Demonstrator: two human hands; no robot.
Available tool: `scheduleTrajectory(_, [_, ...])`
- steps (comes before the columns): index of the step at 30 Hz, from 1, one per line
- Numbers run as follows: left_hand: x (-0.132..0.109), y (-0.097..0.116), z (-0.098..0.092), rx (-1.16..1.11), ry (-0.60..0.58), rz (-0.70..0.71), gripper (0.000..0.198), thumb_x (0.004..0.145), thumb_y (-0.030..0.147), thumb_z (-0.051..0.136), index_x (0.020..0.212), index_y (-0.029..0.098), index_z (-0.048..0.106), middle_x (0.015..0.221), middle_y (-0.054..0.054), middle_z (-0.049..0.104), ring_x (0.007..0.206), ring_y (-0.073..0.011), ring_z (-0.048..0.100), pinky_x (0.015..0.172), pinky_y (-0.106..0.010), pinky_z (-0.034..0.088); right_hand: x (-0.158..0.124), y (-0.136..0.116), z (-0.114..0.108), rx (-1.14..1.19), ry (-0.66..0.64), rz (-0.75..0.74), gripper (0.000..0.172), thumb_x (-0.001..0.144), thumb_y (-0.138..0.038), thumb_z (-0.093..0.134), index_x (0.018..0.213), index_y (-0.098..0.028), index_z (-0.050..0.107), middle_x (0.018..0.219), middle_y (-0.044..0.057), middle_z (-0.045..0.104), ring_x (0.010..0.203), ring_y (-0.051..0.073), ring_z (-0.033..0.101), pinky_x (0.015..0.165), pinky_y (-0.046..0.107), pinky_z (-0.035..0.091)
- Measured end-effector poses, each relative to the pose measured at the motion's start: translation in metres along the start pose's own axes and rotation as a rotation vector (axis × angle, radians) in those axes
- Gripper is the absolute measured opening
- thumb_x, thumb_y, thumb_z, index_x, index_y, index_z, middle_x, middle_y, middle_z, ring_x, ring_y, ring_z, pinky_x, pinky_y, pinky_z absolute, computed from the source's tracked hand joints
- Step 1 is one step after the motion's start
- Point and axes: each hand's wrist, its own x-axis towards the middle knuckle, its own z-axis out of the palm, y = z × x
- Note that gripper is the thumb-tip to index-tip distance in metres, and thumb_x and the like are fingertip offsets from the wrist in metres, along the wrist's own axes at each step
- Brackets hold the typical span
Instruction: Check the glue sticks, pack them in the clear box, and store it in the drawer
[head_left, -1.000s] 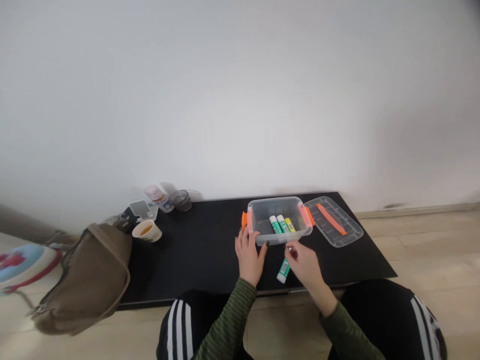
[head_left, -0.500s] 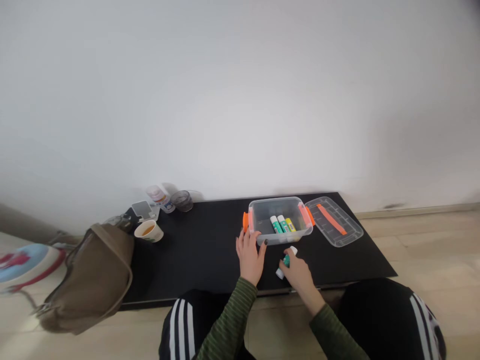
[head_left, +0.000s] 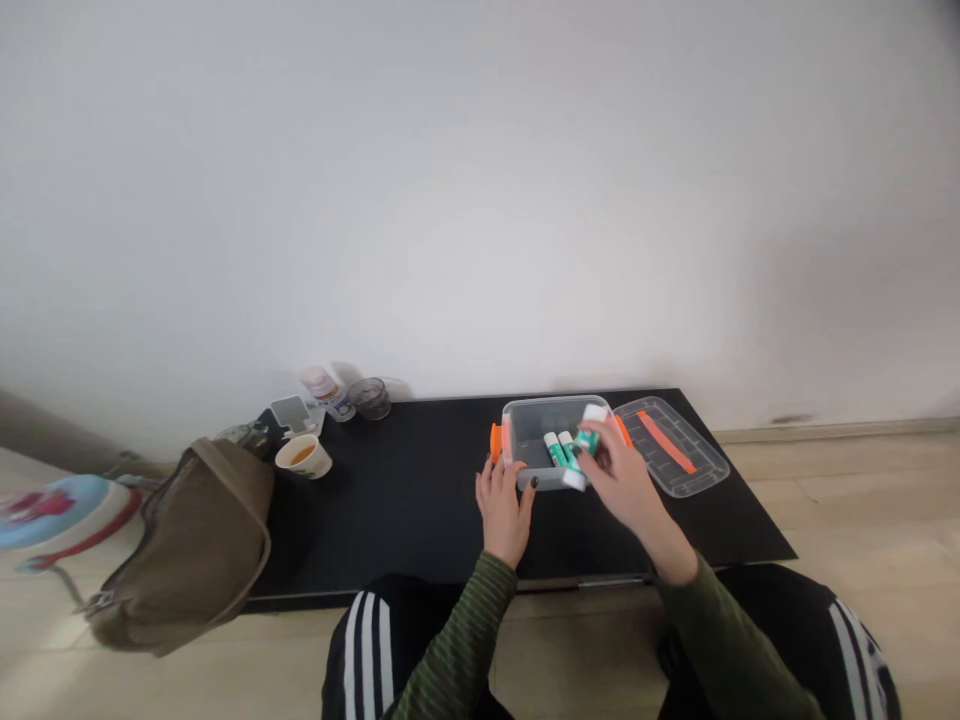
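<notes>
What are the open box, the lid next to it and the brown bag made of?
The box looks like smooth, clear plastic: the black tabletop shows through it.

The lid seems to be see-through plastic too, with an orange strip, probably plastic.

The bag looks dull and soft, with sagging sides: maybe cloth, maybe soft leather.

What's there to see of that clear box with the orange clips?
The clear, rectangular plastic-looking box has rounded corners and orange clips at its two short ends. It stands upright and lidless on the black tabletop, its inside partly hidden by the right hand, which holds a green-and-white cylindrical stick over its near rim. Two similar sticks lie inside. The left hand touches the box's near left corner. Whether the held stick touches it is unclear.
</notes>
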Motion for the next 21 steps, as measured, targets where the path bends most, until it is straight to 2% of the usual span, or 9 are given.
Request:
scheduleTrajectory(2, [0.000, 0.001, -0.001, 0.014, 0.007, 0.003, 0.025, 0.094, 0.027, 0.047, 0.116, 0.024, 0.058, 0.132, -0.009, 0.056, 0.140, -0.0292, 0.032, 0.113, -0.058, 0.024, 0.041, -0.010, 0.003, -0.190, -0.127, -0.043, 0.039, 0.092, -0.032, 0.043, 0.129, -0.024, 0.051, 0.086, 0.003, 0.068, 0.076, 0.018, 0.062, 0.072, 0.028, 0.044])
scheduleTrajectory(5, [0.001, 0.002, -0.001, 0.045, 0.022, -0.001, 0.024, 0.092, 0.026, 0.049, 0.114, 0.025, 0.059, 0.130, -0.009, 0.058, 0.138, -0.0296, 0.035, 0.112, -0.059, 0.026, 0.085, -0.008, 0.027, -0.471, -0.436, -0.018, 0.039, 0.095, -0.026, 0.037, 0.131, -0.025, 0.051, 0.105, 0.007, 0.070, 0.094, 0.020, 0.065, 0.077, 0.028, 0.043])
scheduleTrajectory(7, [0.001, 0.002, -0.001, 0.060, 0.023, 0.001, 0.023, 0.092, 0.027, 0.050, 0.113, 0.025, 0.060, 0.130, -0.009, 0.058, 0.137, -0.0301, 0.036, 0.113, -0.059, 0.025, 0.101, -0.001, 0.049, -0.563, -0.591, 0.024, 0.036, 0.092, -0.023, 0.042, 0.125, -0.026, 0.057, 0.108, 0.008, 0.070, 0.093, 0.020, 0.066, 0.074, 0.027, 0.044])
scheduleTrajectory(11, [0.002, 0.000, -0.002, 0.077, 0.001, 0.010, 0.022, 0.093, 0.028, 0.050, 0.112, 0.025, 0.060, 0.131, -0.008, 0.058, 0.137, -0.0302, 0.036, 0.114, -0.060, 0.023, 0.109, 0.015, 0.081, -0.629, -0.757, 0.091, 0.031, 0.080, -0.017, 0.059, 0.109, -0.024, 0.068, 0.096, 0.008, 0.074, 0.079, 0.021, 0.070, 0.069, 0.029, 0.047])
scheduleTrajectory(13, [0.002, -0.001, -0.002, 0.082, -0.007, 0.012, 0.022, 0.093, 0.029, 0.050, 0.112, 0.025, 0.060, 0.131, -0.008, 0.059, 0.136, -0.0300, 0.037, 0.114, -0.060, 0.023, 0.109, 0.020, 0.089, -0.659, -0.796, 0.115, 0.032, 0.076, -0.014, 0.063, 0.105, -0.024, 0.071, 0.096, 0.009, 0.075, 0.082, 0.023, 0.070, 0.072, 0.032, 0.049])
scheduleTrajectory(15, [0.002, -0.001, -0.002, 0.088, -0.008, 0.013, 0.022, 0.093, 0.029, 0.050, 0.111, 0.024, 0.060, 0.130, -0.009, 0.059, 0.136, -0.0304, 0.037, 0.114, -0.059, 0.024, 0.109, 0.023, 0.092, -0.683, -0.796, 0.124, 0.033, 0.073, -0.014, 0.066, 0.104, -0.024, 0.072, 0.104, 0.011, 0.074, 0.093, 0.027, 0.069, 0.078, 0.037, 0.050])
scheduleTrajectory(18, [0.003, -0.001, -0.003, 0.085, -0.010, 0.011, 0.022, 0.093, 0.030, 0.050, 0.110, 0.023, 0.060, 0.128, -0.009, 0.059, 0.135, -0.0315, 0.037, 0.113, -0.059, 0.024, 0.110, 0.025, 0.092, -0.696, -0.766, 0.128, 0.038, 0.065, -0.011, 0.074, 0.100, -0.024, 0.073, 0.112, 0.011, 0.072, 0.103, 0.031, 0.066, 0.084, 0.041, 0.049])
scheduleTrajectory(21, [0.003, 0.000, -0.003, 0.068, -0.012, 0.010, 0.021, 0.093, 0.030, 0.048, 0.110, 0.023, 0.059, 0.126, -0.009, 0.060, 0.135, -0.0321, 0.036, 0.113, -0.059, 0.024, 0.111, 0.022, 0.085, -0.655, -0.694, 0.111, 0.042, 0.058, -0.006, 0.078, 0.095, -0.025, 0.075, 0.108, 0.008, 0.074, 0.101, 0.030, 0.067, 0.084, 0.038, 0.049])
